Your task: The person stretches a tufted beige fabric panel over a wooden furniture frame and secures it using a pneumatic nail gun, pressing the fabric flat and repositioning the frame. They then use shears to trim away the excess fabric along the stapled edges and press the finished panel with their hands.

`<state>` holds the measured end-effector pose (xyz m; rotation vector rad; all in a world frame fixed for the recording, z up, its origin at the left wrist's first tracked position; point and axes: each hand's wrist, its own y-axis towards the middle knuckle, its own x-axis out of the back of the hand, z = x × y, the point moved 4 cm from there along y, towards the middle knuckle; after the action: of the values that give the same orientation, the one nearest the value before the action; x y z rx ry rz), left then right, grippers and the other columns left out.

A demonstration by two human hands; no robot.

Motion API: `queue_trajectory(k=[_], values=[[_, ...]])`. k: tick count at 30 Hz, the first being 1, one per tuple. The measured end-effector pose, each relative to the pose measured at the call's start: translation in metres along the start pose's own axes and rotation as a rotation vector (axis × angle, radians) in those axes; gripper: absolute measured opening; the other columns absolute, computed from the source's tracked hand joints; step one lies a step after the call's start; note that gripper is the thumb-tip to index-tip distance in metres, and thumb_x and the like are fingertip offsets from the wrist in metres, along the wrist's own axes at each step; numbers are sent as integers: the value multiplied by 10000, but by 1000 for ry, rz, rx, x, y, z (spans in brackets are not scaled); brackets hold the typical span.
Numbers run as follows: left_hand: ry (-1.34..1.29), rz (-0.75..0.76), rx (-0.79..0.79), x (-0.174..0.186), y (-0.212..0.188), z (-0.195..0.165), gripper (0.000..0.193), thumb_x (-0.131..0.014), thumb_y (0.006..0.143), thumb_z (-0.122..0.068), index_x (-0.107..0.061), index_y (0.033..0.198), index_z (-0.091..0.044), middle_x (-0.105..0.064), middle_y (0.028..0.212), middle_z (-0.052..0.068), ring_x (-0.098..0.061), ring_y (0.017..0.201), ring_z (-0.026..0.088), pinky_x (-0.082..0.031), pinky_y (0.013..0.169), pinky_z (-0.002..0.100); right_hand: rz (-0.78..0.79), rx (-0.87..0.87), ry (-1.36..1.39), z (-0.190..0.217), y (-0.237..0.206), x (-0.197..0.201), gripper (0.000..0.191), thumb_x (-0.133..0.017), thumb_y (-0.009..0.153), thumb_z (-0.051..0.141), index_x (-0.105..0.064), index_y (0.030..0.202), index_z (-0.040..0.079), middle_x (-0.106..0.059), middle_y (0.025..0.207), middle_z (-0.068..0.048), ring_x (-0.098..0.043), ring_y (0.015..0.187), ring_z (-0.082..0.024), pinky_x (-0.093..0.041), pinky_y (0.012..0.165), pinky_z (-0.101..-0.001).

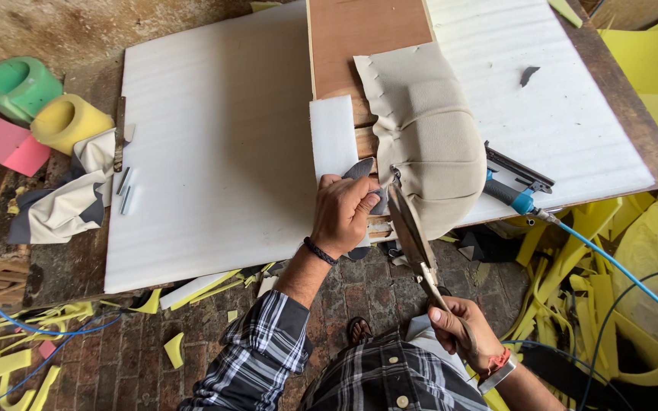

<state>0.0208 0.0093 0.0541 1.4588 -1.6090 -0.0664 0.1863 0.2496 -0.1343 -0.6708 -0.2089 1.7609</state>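
Left hand (342,213) pinches grey fabric (361,170) at the beige upholstered cushion (428,137) – right hand (458,326), at five o'clock, clenches scissors (413,232) – on the worktop (215,152).

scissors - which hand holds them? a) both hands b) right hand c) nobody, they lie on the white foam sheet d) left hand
b: the right hand grips the handles of the scissors, blades pointing up at the beige upholstered piece, while the left hand pinches a grey fabric flap at the piece's edge.
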Motion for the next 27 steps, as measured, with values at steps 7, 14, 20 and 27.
queue_trajectory(k=[7,14,20,27], values=[[29,-11,46,-6,-4,-13,149,-588,1003,-208,-651,901,-120,-627,674,4,-621,671,227,-381,790,384,-67,-24,61,17,12,-23,385,-758,852,355,-559,704,60,-481,503,-10,-449,375,-124,-328,350,-277],[51,10,28,-10,-4,-20,157,-580,1005,-201,-629,888,-108,-636,706,13,-625,695,244,-377,762,385,-38,8,29,33,7,-48,446,-783,875,355,-524,645,75,-479,470,-18,-421,348,-103,-368,363,-277],[51,39,46,-8,1,-19,180,-599,993,-204,-610,854,-92,-647,722,32,-630,684,254,-354,707,401,-74,-48,3,46,-1,-36,443,-739,875,378,-536,643,60,-496,479,-10,-448,348,-109,-320,335,-263],[57,48,20,-8,1,-17,172,-614,980,-201,-605,847,-91,-637,710,44,-630,675,271,-360,716,402,-61,-45,-40,41,-2,-41,457,-752,884,377,-516,645,66,-473,459,-20,-416,341,-108,-305,335,-268]])
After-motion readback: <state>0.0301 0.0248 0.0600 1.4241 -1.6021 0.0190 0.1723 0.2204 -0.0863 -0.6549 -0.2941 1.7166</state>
